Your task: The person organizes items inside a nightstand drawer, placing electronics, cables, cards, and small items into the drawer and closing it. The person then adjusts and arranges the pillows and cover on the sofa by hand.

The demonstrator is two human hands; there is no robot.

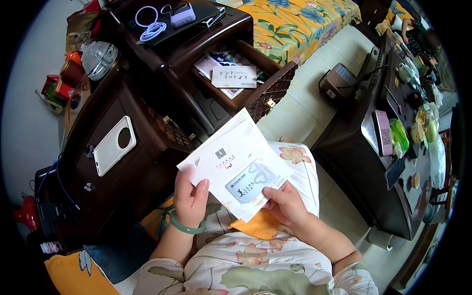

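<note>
Evidently the white paper [236,132] was angled so that its printed side faced upward to the person; it was on the near side of the open drawer [273,93], above the lap [306,179]. The left hand [191,199] gripped its left edge, thumb on top and the rest hidden beneath, which seemed to bear the weight and leave the print uncovered. The right hand [286,202] was closed on the lower right part, its thumb on the corner of a blue card [240,186], probably to steady it. From where I stood, I couldn't tell whether that card lay loose or in a sleeve. An orange cloth [258,227] showed below the paper.

As for the drawer, it was pulled well out, so its contents looked easy to reach. A printed card [235,77] lay on top inside, over other papers that I couldn't make out. Left of the drawer, a white phone case [112,147] lay on the side worktop [118,191]. Beyond the drawer, a coiled cable [153,32] and a purple gadget [182,16] lay close together, perhaps as belonging together. Farther left of the drawer stood a clear container [99,60], its contents unclear.
</note>
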